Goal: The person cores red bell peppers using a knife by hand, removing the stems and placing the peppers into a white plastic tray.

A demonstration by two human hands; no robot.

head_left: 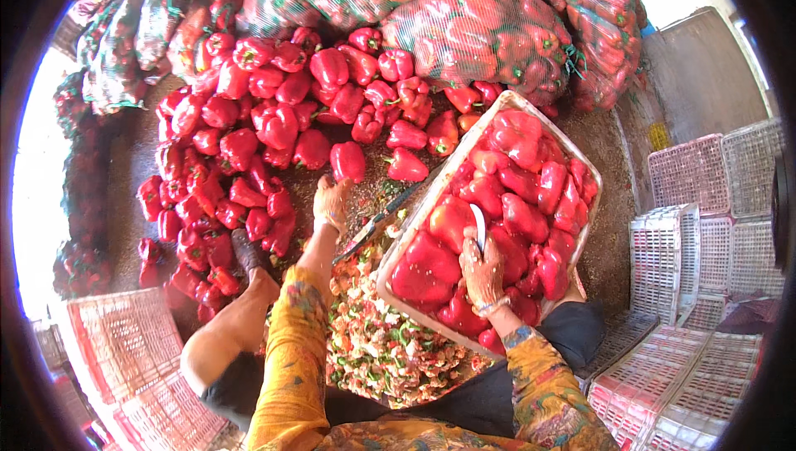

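My left hand [332, 203] reaches forward to the near edge of a heap of red bell peppers [276, 125]. Its fingers close on the lower end of one red bell pepper [347, 162]; part of that grip is hidden. Over a crate [414, 315] of red peppers, my right hand [482, 273] is closed around a small knife [478, 225] with a curved, pale blade pointing up and away from me. The peppers in the crate [524, 219] lie right under that hand. Between my legs is a pile of pepper cores and green stem scraps [390, 347].
Mesh sacks [481, 32] stuffed with red peppers line the back. Stacked plastic crates [663, 260] stand at the right, and more crates [124, 343] at the left. A dark strip-like object [383, 220] lies beside the pepper crate. My bare foot [249, 252] rests against the heap.
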